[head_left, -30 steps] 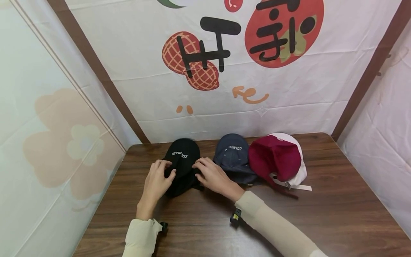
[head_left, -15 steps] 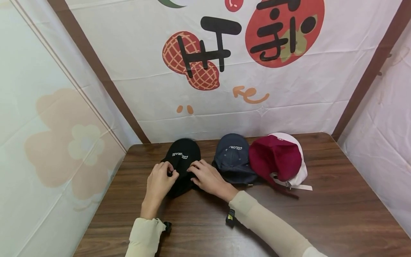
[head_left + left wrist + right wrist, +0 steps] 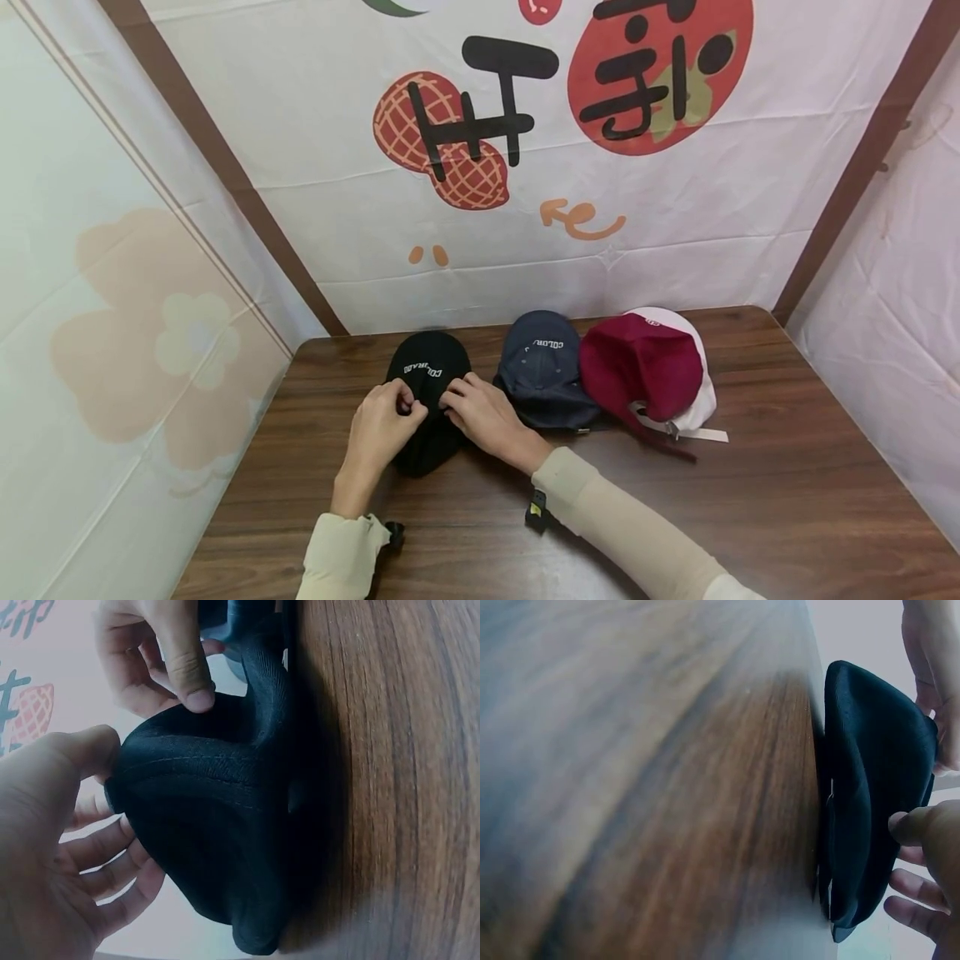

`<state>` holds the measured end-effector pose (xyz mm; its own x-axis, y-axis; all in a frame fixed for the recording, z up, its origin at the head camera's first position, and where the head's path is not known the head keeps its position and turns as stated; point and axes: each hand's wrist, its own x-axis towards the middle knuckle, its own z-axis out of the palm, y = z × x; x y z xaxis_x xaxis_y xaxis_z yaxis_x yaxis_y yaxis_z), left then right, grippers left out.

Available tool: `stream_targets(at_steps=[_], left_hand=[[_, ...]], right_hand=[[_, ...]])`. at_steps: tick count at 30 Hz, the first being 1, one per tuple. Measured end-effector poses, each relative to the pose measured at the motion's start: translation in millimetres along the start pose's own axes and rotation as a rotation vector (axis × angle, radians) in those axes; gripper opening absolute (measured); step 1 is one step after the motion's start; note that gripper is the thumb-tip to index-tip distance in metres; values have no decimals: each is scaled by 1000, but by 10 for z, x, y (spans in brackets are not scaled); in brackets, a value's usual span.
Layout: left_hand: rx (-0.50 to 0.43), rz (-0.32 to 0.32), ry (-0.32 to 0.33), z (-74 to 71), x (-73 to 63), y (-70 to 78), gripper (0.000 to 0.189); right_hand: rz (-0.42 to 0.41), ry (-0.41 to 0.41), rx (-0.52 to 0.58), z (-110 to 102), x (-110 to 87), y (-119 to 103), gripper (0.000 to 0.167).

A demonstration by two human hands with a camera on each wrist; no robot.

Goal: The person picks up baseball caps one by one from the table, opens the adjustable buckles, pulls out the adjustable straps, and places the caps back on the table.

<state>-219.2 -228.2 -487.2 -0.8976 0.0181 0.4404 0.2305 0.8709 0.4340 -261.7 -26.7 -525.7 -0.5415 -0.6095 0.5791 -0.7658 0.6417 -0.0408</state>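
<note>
A black cap [image 3: 432, 354] with white lettering lies at the back left of the wooden table. My left hand [image 3: 381, 421] pinches the cap's fabric on its left side; the left wrist view shows the thumb and index finger at a folded edge of the black cap [image 3: 202, 795]. On the other side, my right hand [image 3: 486, 417] holds the fabric between thumb and fingers. In the right wrist view the right thumb [image 3: 911, 826] presses on the cap [image 3: 877, 742], with the other fingers behind it. Part of the crown is hidden by both hands.
To the right stands a navy cap [image 3: 542, 358]. Beside it a maroon cap [image 3: 645, 367] overlaps a white cap [image 3: 705, 400], their straps lying on the wooden table [image 3: 787, 467]. A printed cloth wall [image 3: 495, 283] rises behind the table.
Both hands have come closer together over the black cap, left hand rightward and right hand slightly leftward. The cap has shifted a little toward me. The other caps have stayed put.
</note>
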Motion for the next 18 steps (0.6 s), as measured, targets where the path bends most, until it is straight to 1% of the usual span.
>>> stream_targets(at_steps=[4,7,11,15,18], left_hand=[[4,-2,4,-17,0,20,11],[7,7,21,-30,3,37,10],[-6,41,56,-45,-5,61,8],[-25,83,86,-61,-16,84,8],[-31,112,101,-72,-21,103,12]], right_hand=[[38,-11,33,-26,10,-5,8],[69,12,55,-54,13,-5,6],[100,64,74,-94,22,1,6],[135,82,110,-152,37,10,6],[156,94,134,-206,49,24,6]])
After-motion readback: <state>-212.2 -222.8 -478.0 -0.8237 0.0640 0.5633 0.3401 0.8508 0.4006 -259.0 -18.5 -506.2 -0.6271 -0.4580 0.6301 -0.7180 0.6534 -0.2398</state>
